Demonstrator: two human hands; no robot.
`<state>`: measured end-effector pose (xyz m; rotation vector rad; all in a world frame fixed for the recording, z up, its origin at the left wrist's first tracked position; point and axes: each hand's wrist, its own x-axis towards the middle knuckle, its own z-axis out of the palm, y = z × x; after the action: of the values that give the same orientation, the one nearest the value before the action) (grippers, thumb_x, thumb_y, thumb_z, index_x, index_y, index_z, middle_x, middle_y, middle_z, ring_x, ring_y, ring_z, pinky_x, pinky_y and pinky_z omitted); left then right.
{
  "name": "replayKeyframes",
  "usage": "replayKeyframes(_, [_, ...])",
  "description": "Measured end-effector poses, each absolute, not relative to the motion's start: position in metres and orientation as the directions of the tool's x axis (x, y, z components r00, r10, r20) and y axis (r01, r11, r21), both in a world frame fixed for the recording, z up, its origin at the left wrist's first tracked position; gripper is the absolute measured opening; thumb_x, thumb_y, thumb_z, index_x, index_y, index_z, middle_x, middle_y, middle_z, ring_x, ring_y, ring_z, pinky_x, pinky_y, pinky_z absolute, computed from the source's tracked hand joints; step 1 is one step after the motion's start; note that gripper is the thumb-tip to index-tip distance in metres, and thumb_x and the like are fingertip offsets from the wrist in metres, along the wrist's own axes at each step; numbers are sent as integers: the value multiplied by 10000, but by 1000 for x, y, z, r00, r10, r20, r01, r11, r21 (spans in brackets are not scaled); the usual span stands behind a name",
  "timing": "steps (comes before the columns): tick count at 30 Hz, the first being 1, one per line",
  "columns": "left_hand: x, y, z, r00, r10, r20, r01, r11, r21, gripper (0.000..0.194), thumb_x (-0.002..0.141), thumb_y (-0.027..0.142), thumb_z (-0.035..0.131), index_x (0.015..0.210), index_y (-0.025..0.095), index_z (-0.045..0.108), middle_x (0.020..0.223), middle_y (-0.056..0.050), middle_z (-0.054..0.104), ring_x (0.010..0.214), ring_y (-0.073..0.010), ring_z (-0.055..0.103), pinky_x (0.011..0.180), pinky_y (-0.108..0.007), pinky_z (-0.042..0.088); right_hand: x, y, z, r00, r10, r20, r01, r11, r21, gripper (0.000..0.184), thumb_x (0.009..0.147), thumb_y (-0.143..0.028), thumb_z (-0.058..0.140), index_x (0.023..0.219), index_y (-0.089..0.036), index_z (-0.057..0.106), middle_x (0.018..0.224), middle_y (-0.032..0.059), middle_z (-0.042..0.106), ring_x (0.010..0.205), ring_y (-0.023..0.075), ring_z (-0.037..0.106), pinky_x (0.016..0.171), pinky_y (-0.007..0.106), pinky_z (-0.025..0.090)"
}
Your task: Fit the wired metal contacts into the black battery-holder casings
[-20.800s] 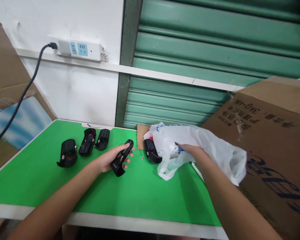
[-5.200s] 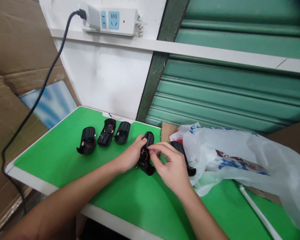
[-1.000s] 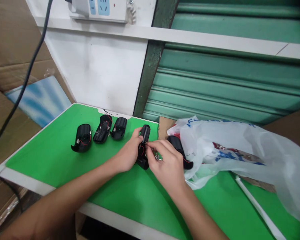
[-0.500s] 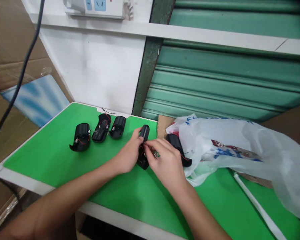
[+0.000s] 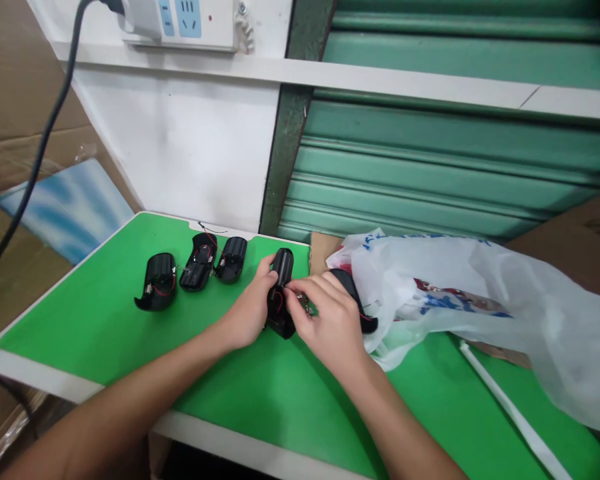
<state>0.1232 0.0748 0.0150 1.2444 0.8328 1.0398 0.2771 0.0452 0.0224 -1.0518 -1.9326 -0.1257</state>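
My left hand is wrapped round a black plastic housing with red and black wires inside, holding it just above the green table. My right hand is closed in a pinch at the housing's open side, with a small metal part held under the fingers. Another black housing lies right behind my right hand, at the mouth of a white plastic bag.
Three more black housings lie in a row at the table's back left. A white power strip with a black cable hangs on the wall. Cardboard stands at the left and right. A white rod lies at the front right.
The camera has shifted slightly. Both hands stay on the same housing; my right fingers have worked a little closer into its open side.
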Motion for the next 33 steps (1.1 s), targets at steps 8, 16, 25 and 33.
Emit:
replayKeyframes(8, [120,76,11,376,916,142,-72,-124,990,480,1020,316,403,1470,176,495,1518,-84,559,1450,-257,461,1266,-388,290,281,46,26,-271,628,729,661,672,-333,122,998,-152,580,917,-206,653,819,45,678,767,205,587,719,359,502])
replayKeyframes(16, [123,73,24,404,898,176,-354,-24,935,492,1037,452,515,1483,248,549,1536,-54,588,1459,-293,491,1236,-431,379,274,49,24,158,902,402,218,365,-905,374,964,-381,605,1317,-258,597,1146,69,623,874,180,634,670,297,558])
replayKeyframes(25, [110,79,36,426,867,258,-94,-241,966,595,1005,367,619,1557,212,461,1557,-137,564,1459,-294,508,1223,-453,414,274,54,18,144,931,335,55,331,-942,200,976,-436,608,1003,-238,624,882,20,662,782,176,628,692,286,547])
replayKeyframes(33, [113,78,36,408,872,269,-83,-258,963,575,993,409,653,1502,196,492,1477,-166,619,1425,-306,548,1173,-461,478,273,48,16,127,898,421,258,380,-888,661,1004,-358,575,1603,-244,319,1245,128,697,1028,239,703,850,388,605])
